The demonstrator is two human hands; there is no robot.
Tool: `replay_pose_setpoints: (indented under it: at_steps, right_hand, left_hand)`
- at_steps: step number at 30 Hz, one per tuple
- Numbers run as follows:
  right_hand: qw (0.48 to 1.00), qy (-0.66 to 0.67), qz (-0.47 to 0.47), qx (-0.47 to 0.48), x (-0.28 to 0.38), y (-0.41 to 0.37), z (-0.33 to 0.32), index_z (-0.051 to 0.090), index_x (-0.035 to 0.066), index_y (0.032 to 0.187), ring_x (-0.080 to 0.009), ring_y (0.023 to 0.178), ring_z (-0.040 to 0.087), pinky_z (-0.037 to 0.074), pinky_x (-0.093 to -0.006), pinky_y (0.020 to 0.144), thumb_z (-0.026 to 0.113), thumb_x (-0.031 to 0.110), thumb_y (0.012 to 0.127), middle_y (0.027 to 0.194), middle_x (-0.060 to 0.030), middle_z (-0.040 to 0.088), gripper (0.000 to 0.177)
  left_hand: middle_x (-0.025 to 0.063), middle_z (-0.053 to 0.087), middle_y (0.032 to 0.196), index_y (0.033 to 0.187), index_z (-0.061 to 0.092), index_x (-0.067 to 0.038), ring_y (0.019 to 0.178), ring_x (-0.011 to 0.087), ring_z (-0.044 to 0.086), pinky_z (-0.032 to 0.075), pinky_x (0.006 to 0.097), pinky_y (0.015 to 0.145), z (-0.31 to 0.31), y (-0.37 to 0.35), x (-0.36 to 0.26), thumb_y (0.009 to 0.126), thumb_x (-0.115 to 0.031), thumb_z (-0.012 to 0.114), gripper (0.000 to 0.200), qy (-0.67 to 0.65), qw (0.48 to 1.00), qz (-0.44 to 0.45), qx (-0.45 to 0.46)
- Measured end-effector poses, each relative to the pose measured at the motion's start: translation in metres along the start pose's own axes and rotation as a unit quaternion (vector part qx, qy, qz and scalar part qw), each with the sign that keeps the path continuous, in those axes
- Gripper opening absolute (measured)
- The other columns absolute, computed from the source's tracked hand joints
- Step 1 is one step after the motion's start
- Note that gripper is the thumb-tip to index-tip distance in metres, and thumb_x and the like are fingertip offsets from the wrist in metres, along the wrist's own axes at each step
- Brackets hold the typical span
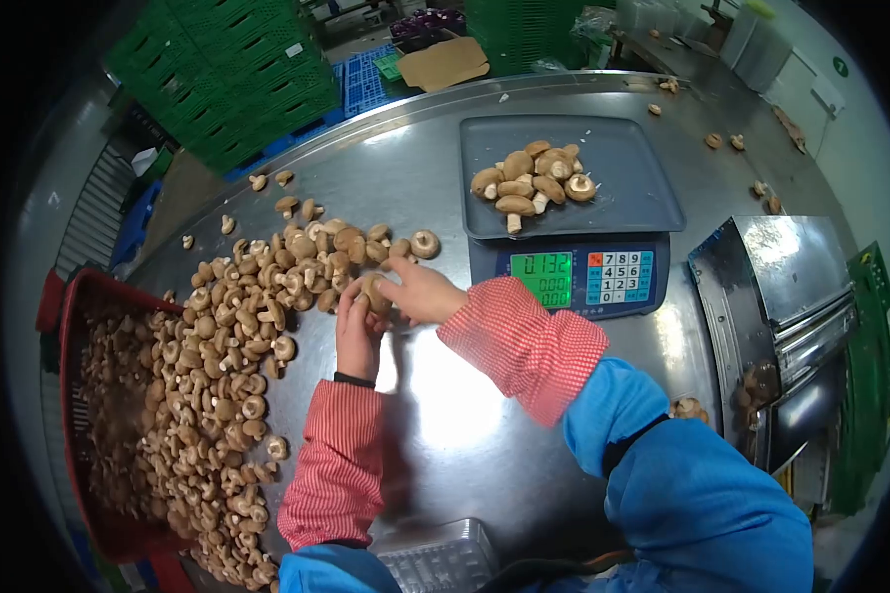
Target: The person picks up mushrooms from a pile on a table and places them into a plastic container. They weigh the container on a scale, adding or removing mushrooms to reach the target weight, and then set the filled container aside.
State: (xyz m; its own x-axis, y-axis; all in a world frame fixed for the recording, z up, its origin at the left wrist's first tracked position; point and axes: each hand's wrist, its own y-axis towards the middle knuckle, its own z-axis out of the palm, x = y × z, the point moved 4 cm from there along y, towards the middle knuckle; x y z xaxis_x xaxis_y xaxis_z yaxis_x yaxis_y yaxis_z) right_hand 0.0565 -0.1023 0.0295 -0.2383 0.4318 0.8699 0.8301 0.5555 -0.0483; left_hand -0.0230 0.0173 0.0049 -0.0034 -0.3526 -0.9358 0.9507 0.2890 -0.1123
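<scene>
At the right edge of the mushroom heap (237, 326), my two hands meet over a brown-capped shiitake mushroom (374, 294). My left hand (358, 336) has its fingers closed round the mushroom from below. From the right, my right hand (423, 293) pinches the same mushroom; its fingertips are partly hidden. Beyond my right hand stands a digital scale (576, 277) with a lit green display reading 0.132 on its top line. On its grey tray (633, 188) lies a small pile of shiitake mushrooms (534, 180).
A tipped red crate (72, 395) holds more mushrooms at the left. Near my body lies a clear plastic container (440, 553). A metal box-like device (781, 287) stands on the right. Green crates (232, 79) are stacked beyond the steel table (445, 395).
</scene>
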Motion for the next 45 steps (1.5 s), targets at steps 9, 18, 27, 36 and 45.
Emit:
replay_pose_setpoints:
  at_steps: [9,18,27,36,45]
  right_hand:
    - [0.975,0.184,-0.043,-0.116,0.03,-0.082,-0.151,0.049,0.0,0.111,-0.0192,0.077,0.065,0.052,-0.0301,0.064,0.067,0.021,0.08,0.09,-0.0184,0.065,0.041]
    - [0.944,-0.253,-0.062,-0.203,-0.031,-0.058,-0.27,0.057,0.008,0.117,-0.0382,0.095,0.061,0.049,-0.0422,0.082,0.062,0.036,0.08,0.102,-0.0221,0.062,0.047]
    - [0.873,-0.337,-0.092,-0.341,0.013,-0.077,-0.258,0.056,0.006,0.115,-0.0348,0.089,0.06,0.049,-0.0415,0.074,0.055,0.027,0.089,0.1,-0.0172,0.057,0.034]
    - [0.936,-0.318,-0.144,0.038,0.0,-0.101,0.0,0.051,0.005,0.116,-0.0312,0.082,0.064,0.055,-0.0385,0.066,0.065,0.03,0.082,0.096,-0.0187,0.055,0.044]
    - [0.96,-0.242,-0.138,-0.023,0.031,-0.101,-0.045,0.054,0.012,0.115,-0.0262,0.081,0.062,0.053,-0.0375,0.065,0.067,0.017,0.075,0.095,-0.0091,0.053,0.043]
  left_hand:
    - [0.0058,0.055,0.111,0.136,0.04,-0.008,0.089,0.0122,0.056,0.049,0.0254,0.074,0.136,-0.029,-0.045,0.099,-0.029,0.043,0.042,0.072,0.988,0.078,0.111]
    - [0.0009,0.062,0.091,0.111,0.062,-0.008,0.081,0.0094,0.056,0.047,0.0234,0.07,0.149,-0.004,-0.026,0.096,-0.022,0.054,0.022,0.134,0.987,0.085,0.027]
    - [0.0006,0.062,0.082,0.106,0.064,-0.007,0.075,0.0083,0.057,0.047,0.0222,0.067,0.095,-0.03,-0.028,0.094,-0.017,0.055,0.018,0.142,0.987,0.052,-0.047]
    - [0.0001,0.058,0.077,0.101,0.062,-0.007,0.068,0.0071,0.053,0.041,0.0196,0.058,0.003,-0.071,-0.013,0.094,-0.016,0.055,0.013,0.094,0.976,0.071,-0.185]
    - [0.001,0.059,0.078,0.102,0.063,-0.005,0.07,0.0073,0.054,0.044,0.0202,0.06,0.005,-0.086,-0.011,0.095,-0.016,0.055,0.015,0.139,0.979,0.065,-0.135]
